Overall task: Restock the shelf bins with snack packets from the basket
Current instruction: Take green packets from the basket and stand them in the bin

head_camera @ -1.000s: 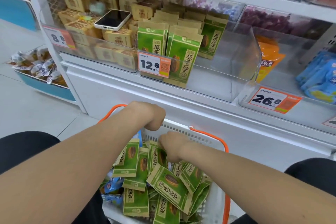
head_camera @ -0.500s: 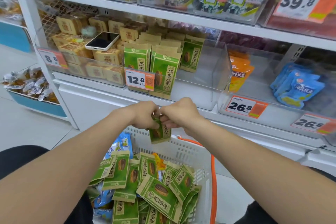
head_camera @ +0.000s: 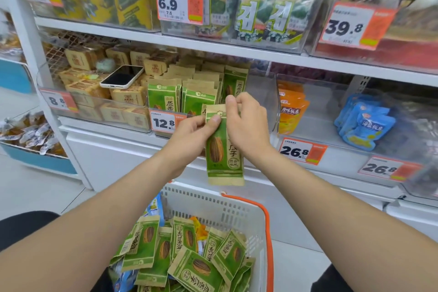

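Observation:
A green sunflower-seed packet (head_camera: 222, 152) hangs upright in front of the shelf, held at its top edge by both hands. My left hand (head_camera: 192, 135) pinches its upper left corner with the thumb on the front. My right hand (head_camera: 246, 123) pinches the top right. Just behind stands the clear shelf bin (head_camera: 263, 102) with matching green packets (head_camera: 163, 99) upright at its left and bare room at its right, marked 12.8. Below, the white basket (head_camera: 213, 204) with orange handles holds several more green packets (head_camera: 196, 265).
A phone (head_camera: 122, 76) lies on tan boxes in the bin to the left. Orange packets (head_camera: 290, 109) and blue packets (head_camera: 365, 123) fill bins to the right. Seaweed packs line the shelf above. My dark-clothed knees flank the basket.
Both hands rose from the basket with a green packet and now hold it higher, in front of the 12.8 bin. The view has tilted upward.

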### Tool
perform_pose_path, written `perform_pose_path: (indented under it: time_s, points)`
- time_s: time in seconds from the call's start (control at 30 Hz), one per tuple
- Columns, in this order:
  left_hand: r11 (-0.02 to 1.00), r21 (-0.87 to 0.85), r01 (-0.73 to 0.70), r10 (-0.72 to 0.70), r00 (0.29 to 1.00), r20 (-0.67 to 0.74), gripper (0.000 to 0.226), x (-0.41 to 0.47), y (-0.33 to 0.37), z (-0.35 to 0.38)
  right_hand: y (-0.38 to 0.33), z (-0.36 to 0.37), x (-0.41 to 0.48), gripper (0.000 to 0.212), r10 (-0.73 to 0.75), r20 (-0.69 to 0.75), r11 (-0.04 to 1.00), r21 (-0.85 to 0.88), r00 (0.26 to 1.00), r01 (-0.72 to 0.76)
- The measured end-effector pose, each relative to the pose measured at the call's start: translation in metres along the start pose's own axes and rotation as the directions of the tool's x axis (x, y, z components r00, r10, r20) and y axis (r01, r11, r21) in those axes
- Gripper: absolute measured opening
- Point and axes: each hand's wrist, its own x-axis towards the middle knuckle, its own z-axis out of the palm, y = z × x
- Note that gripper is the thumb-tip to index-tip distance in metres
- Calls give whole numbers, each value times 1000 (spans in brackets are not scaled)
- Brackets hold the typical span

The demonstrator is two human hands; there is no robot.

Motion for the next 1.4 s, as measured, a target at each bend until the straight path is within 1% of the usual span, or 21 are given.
perform_pose_path:
  time_s: [0.1, 0.17, 0.2, 0.33, 0.4, 0.43, 0.5, 0.53, 0.6, 0.63, 0.7, 0.77, 0.8, 0.83, 0.9, 1.0, 1.17, 1.23, 1.3, 1.33, 1.4]
  points:
    - [996, 60, -65, 73, 988, -138, 48, 1, 3, 18, -4, 7, 3, 44, 227, -5, 951, 216, 974, -221]
    - [972, 208, -111, 168, 945, -280, 58, 3, 4, 26, -5, 10, 6, 52, 401, 112, 812, 416, 909, -409]
    - [946, 294, -133, 230, 918, -324, 63, 5, 4, 28, -4, 10, 7, 51, 456, 171, 749, 456, 873, -481]
    - [799, 564, -208, 459, 817, -349, 60, 11, 7, 27, 0, 6, 12, 25, 537, 350, 554, 539, 767, -634]
    - [736, 631, -246, 539, 777, -326, 56, 13, 10, 25, 0, 3, 16, 21, 523, 398, 515, 557, 754, -652]
    - [727, 633, -266, 558, 766, -320, 54, 15, 9, 24, 3, 2, 19, 28, 504, 341, 587, 539, 794, -604]
    - [731, 621, -283, 554, 777, -299, 51, 17, 9, 24, 8, 0, 23, 47, 408, 84, 812, 423, 909, -403]
    - [730, 621, -284, 546, 789, -281, 51, 18, 9, 25, 10, -3, 24, 53, 350, -38, 878, 361, 936, -314]
    - [733, 613, -295, 529, 814, -241, 55, 17, 12, 29, 12, -10, 28, 54, 273, -167, 931, 293, 948, -217]
    - [741, 602, -296, 517, 825, -231, 58, 17, 13, 31, 13, -13, 30, 55, 227, -183, 953, 243, 956, -180]
    - [736, 620, -273, 495, 841, -217, 61, 18, 14, 31, 17, -19, 35, 55, 81, -171, 997, 33, 982, -77]
    - [663, 701, -263, 510, 844, -166, 60, 20, 14, 29, 20, -26, 40, 56, -71, -120, 978, -205, 990, 45]
    - [609, 744, -275, 527, 841, -120, 59, 21, 13, 28, 21, -29, 42, 57, -130, -67, 962, -249, 989, 109]
    - [566, 771, -291, 537, 840, -77, 58, 21, 13, 28, 23, -31, 43, 59, -164, 4, 961, -226, 986, 161]
    - [538, 775, -331, 548, 836, -24, 57, 21, 12, 28, 26, -32, 45, 63, -142, 110, 985, -82, 984, 152]
    - [497, 787, -366, 593, 805, 0, 52, 22, 9, 27, 30, -31, 50, 67, 16, 160, 995, 93, 987, -31]
    - [484, 785, -387, 658, 752, -35, 45, 19, 13, 28, 29, -28, 50, 58, 240, 277, 889, 322, 930, -325]
    - [513, 791, -333, 617, 784, -70, 50, 20, 15, 32, 28, -30, 52, 63, 255, 190, 907, 293, 948, -302]
    - [602, 753, -266, 490, 868, -86, 63, 23, 18, 36, 26, -34, 54, 68, 200, 35, 962, 183, 979, -203]
    - [644, 721, -256, 438, 896, -73, 67, 25, 19, 38, 25, -36, 56, 68, 179, -31, 974, 150, 983, -172]
    - [690, 662, -294, 417, 908, -31, 68, 25, 22, 41, 23, -39, 57, 67, 120, -110, 987, 124, 987, -106]
